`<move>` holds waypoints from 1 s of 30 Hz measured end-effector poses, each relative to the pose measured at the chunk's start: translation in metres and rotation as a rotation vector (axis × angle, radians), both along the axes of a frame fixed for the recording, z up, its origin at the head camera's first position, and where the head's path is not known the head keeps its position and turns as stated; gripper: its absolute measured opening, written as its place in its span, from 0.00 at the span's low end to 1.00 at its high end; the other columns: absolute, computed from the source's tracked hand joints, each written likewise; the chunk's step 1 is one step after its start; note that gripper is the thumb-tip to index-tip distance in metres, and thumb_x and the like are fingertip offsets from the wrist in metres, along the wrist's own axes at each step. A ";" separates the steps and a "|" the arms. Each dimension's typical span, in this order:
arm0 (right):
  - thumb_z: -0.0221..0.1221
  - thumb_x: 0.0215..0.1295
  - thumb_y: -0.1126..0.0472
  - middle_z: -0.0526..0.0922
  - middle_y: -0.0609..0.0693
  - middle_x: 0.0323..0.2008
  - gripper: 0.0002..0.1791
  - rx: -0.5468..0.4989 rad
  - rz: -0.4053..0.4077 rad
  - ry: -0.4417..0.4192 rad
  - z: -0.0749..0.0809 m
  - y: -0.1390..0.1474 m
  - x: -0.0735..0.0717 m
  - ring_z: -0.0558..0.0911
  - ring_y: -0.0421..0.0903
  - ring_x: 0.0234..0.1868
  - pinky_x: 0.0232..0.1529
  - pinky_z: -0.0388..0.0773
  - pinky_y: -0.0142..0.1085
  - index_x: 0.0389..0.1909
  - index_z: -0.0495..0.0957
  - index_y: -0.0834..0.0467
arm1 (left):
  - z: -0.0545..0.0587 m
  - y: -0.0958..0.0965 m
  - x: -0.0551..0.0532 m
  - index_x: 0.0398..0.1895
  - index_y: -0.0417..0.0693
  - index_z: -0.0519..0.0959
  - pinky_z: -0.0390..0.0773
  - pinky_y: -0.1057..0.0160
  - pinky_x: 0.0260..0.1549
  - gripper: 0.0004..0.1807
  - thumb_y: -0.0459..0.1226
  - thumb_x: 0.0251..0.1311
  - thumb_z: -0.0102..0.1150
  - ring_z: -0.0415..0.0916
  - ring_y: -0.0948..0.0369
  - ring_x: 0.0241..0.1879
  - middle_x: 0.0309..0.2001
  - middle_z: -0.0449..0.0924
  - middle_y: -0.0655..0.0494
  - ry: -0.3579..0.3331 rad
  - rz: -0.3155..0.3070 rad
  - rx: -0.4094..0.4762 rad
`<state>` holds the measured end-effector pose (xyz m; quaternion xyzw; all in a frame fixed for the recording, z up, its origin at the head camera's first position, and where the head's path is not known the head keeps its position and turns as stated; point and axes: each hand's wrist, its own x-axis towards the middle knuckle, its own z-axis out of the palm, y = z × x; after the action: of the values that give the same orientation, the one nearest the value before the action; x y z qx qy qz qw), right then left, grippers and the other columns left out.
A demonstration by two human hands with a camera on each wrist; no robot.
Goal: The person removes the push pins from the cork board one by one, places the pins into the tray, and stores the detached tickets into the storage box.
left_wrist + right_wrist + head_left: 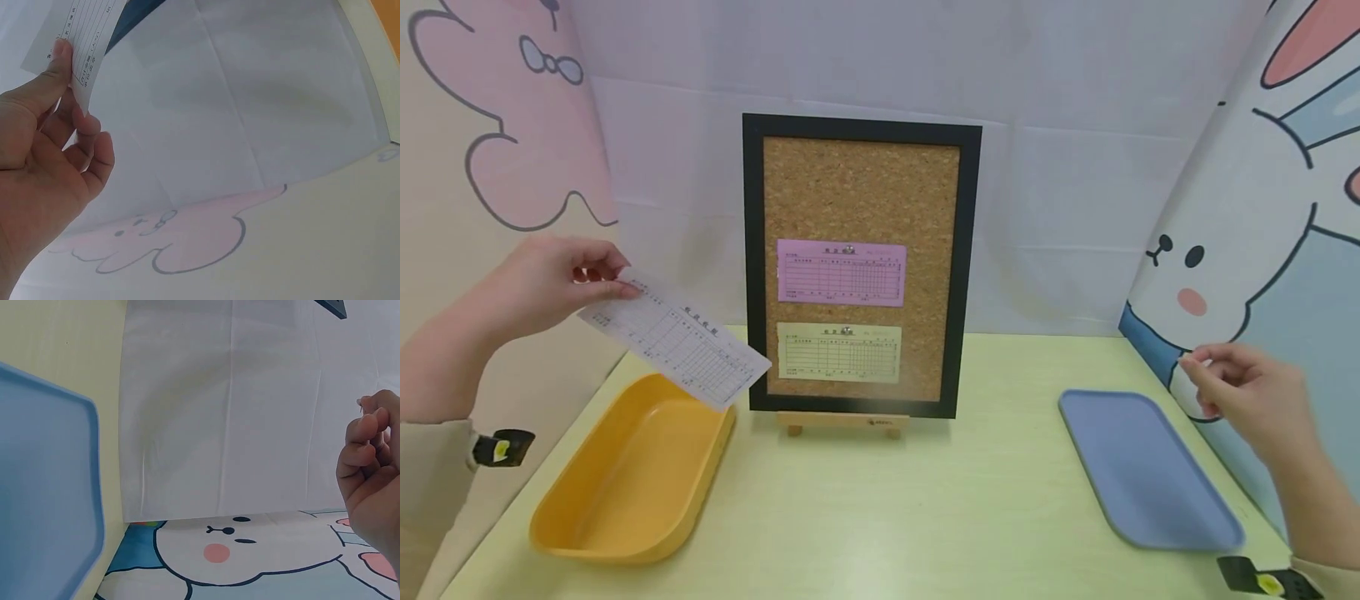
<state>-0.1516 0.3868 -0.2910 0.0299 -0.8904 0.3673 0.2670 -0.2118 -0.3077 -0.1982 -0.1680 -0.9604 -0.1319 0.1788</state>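
My left hand [561,279] pinches a white printed receipt slip [688,346] by one corner, thumb on its face. The slip slants down to the right, its far end overlapping the frame of the cork board [861,196] in the head view. On the board a pink slip [841,287] is pinned above a yellow slip [839,367], each with a small pushpin at its top. My right hand [1247,392], raised near the blue tray, pinches a tiny pushpin [360,404] between thumb and index finger; mostly the fingertips hide it.
A yellow tray [625,550] stands at the left of the pale table [925,508]. The blue tray [1150,467] lies at the right. A small wooden easel [842,421] holds the board upright. A white curtain [1060,208] hangs behind, with cartoon-printed cloth on both sides.
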 end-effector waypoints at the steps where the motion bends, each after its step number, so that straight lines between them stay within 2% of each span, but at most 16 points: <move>1: 0.62 0.61 0.63 0.72 0.42 0.11 0.06 -0.011 0.000 -0.016 -0.002 0.001 0.000 0.69 0.38 0.12 0.14 0.65 0.27 0.30 0.76 0.48 | -0.001 -0.002 -0.001 0.29 0.49 0.79 0.63 0.68 0.21 0.06 0.35 0.51 0.69 0.62 0.61 0.27 0.26 0.75 0.57 -0.020 0.002 -0.010; 5: 0.62 0.62 0.62 0.72 0.43 0.11 0.04 -0.051 0.001 -0.069 -0.013 0.008 0.000 0.69 0.40 0.12 0.14 0.64 0.31 0.31 0.76 0.51 | -0.008 -0.014 -0.007 0.31 0.48 0.79 0.64 0.67 0.21 0.06 0.36 0.53 0.68 0.65 0.60 0.25 0.27 0.76 0.56 -0.131 0.007 -0.011; 8: 0.61 0.62 0.64 0.72 0.43 0.11 0.03 -0.092 0.036 -0.094 -0.022 0.012 -0.001 0.69 0.42 0.12 0.14 0.64 0.33 0.31 0.77 0.53 | -0.016 -0.023 -0.009 0.31 0.48 0.79 0.66 0.68 0.21 0.06 0.36 0.53 0.68 0.68 0.61 0.24 0.27 0.78 0.56 -0.203 0.008 -0.002; 11: 0.60 0.62 0.65 0.72 0.44 0.11 0.03 -0.122 0.079 -0.118 -0.030 0.016 -0.002 0.69 0.42 0.12 0.14 0.66 0.32 0.32 0.77 0.54 | -0.026 -0.031 -0.011 0.29 0.50 0.78 0.65 0.68 0.22 0.06 0.37 0.53 0.68 0.67 0.63 0.23 0.26 0.78 0.58 -0.227 0.000 -0.002; 16: 0.60 0.63 0.60 0.72 0.44 0.11 0.02 -0.070 0.062 -0.180 -0.043 0.020 -0.004 0.70 0.41 0.12 0.16 0.66 0.31 0.31 0.78 0.51 | -0.044 -0.038 -0.014 0.29 0.50 0.78 0.66 0.68 0.23 0.06 0.37 0.53 0.67 0.68 0.65 0.22 0.25 0.77 0.60 -0.280 -0.044 -0.017; 21: 0.60 0.64 0.56 0.72 0.45 0.11 0.04 -0.040 0.046 -0.247 -0.056 0.021 -0.004 0.71 0.42 0.13 0.16 0.66 0.31 0.32 0.77 0.51 | -0.058 -0.042 -0.018 0.31 0.47 0.78 0.69 0.68 0.24 0.06 0.36 0.54 0.65 0.71 0.64 0.24 0.26 0.76 0.58 -0.394 -0.053 -0.036; 24: 0.60 0.64 0.56 0.72 0.45 0.11 0.05 -0.039 0.062 -0.262 -0.063 0.022 -0.005 0.70 0.42 0.13 0.15 0.66 0.33 0.32 0.77 0.53 | -0.065 -0.044 -0.020 0.31 0.46 0.77 0.70 0.68 0.23 0.06 0.35 0.54 0.65 0.71 0.62 0.24 0.26 0.75 0.58 -0.428 -0.048 -0.046; 30: 0.59 0.65 0.55 0.71 0.46 0.11 0.09 0.002 0.094 -0.312 -0.076 0.024 -0.008 0.71 0.43 0.13 0.15 0.66 0.35 0.35 0.76 0.57 | -0.080 -0.047 -0.022 0.28 0.48 0.77 0.70 0.68 0.23 0.06 0.34 0.51 0.67 0.70 0.62 0.25 0.25 0.74 0.58 -0.436 -0.072 -0.086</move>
<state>-0.1597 0.4105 -0.3673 0.0141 -0.9190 0.3788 0.1081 -0.2337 -0.3546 -0.2779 -0.1769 -0.9745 -0.1303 -0.0453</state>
